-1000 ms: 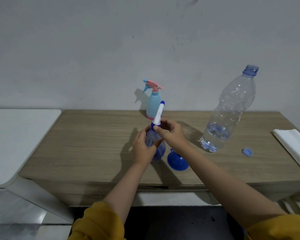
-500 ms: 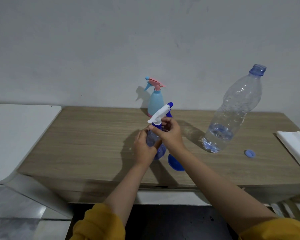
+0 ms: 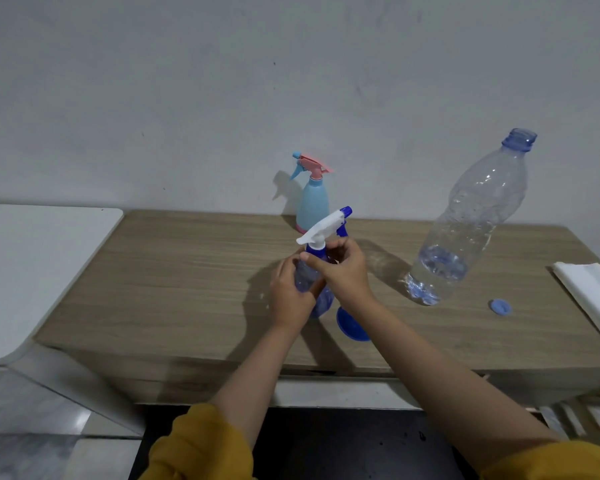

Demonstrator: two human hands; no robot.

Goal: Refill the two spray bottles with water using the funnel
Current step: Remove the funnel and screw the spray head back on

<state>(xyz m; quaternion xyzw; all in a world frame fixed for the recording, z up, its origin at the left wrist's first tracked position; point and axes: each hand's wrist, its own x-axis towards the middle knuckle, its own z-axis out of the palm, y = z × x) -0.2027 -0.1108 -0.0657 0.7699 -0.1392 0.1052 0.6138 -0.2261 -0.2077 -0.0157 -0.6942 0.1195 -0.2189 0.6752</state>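
A dark blue spray bottle (image 3: 321, 299) stands on the wooden table (image 3: 187, 278) near its front. My left hand (image 3: 290, 296) wraps around its body. My right hand (image 3: 342, 270) grips the collar under its white trigger head (image 3: 323, 226), whose nozzle points to the upper right. A blue funnel (image 3: 352, 327) lies on the table just right of the bottle, partly hidden by my right wrist. A light blue spray bottle with a pink trigger head (image 3: 312, 202) stands upright at the back by the wall.
A large clear water bottle (image 3: 465, 230) with a little water stands uncapped at the right, and its blue cap (image 3: 500, 307) lies beside it. A folded white cloth (image 3: 593, 292) rests at the far right edge. A white surface (image 3: 32, 265) adjoins the table on the left.
The white trigger head has turned from pointing away from me to pointing to the upper right under my right hand. My left hand has stayed around the bottle.
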